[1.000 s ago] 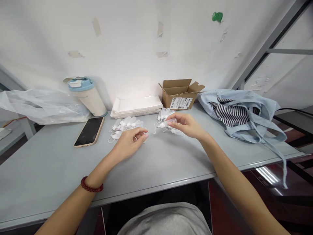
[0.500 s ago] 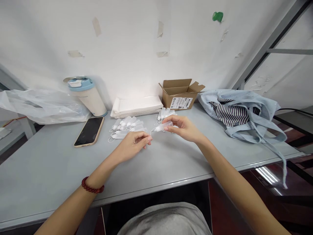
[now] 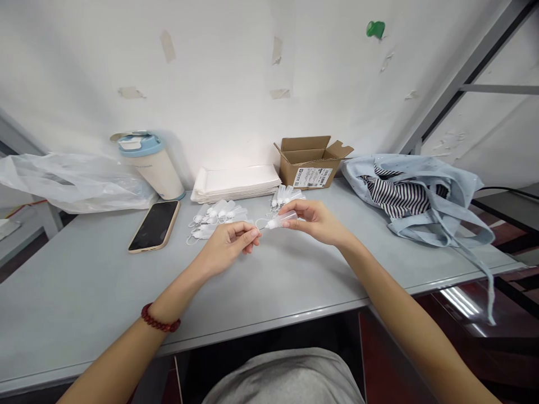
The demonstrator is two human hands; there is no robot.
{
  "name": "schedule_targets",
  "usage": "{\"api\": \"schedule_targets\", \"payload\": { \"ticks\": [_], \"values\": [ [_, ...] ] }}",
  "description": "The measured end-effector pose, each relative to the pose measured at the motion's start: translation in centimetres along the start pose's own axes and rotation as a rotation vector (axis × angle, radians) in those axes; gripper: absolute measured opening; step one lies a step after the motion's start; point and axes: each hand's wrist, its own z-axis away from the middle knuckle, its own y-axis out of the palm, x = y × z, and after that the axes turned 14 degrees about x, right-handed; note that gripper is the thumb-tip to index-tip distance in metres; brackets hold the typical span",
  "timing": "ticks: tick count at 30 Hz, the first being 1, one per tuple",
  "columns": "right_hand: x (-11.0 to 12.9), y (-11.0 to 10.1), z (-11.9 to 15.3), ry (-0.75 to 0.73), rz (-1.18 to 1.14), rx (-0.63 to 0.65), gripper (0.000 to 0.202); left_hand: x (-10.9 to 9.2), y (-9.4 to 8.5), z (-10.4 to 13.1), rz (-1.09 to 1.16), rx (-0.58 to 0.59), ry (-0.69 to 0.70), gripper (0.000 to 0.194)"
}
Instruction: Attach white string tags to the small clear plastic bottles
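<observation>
Pinched between the fingers of my right hand (image 3: pixel 314 220) is a small translucent bottle (image 3: pixel 281 219), its white cap end pointing left with a thin white loop beside it. My left hand (image 3: pixel 233 242) is closed at the bottle's tip, thumb against forefinger, where a thin needle-like tip shows; what exactly the fingers grip is too small to tell. Several similar bottles (image 3: pixel 219 211) lie on the table behind my left hand. Another group of bottles (image 3: pixel 286 194) lies behind my right hand, in front of the cardboard box.
On the grey table (image 3: pixel 278 280) are a phone (image 3: pixel 154 226), a leaning blue-lidded tumbler (image 3: pixel 155 165), a plastic bag (image 3: pixel 80 182), stacked white trays (image 3: pixel 236 182), an open cardboard box (image 3: pixel 309 168) and a light blue cloth bag (image 3: pixel 412 193). A white wall stands behind.
My left thumb and forefinger have closed at the bottle's tip. The thin loop, earlier at my left fingertips, now stands free beside the cap. My right hand has barely moved.
</observation>
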Motion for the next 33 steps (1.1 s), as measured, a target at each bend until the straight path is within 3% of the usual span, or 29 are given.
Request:
{"api": "schedule_targets", "payload": {
  "ticks": [33],
  "values": [
    [0.09,0.08,0.06,0.021,-0.098,0.032,0.024,0.26,0.09,0.09,-0.035,0.010,0.030,0.031]
  ]
}}
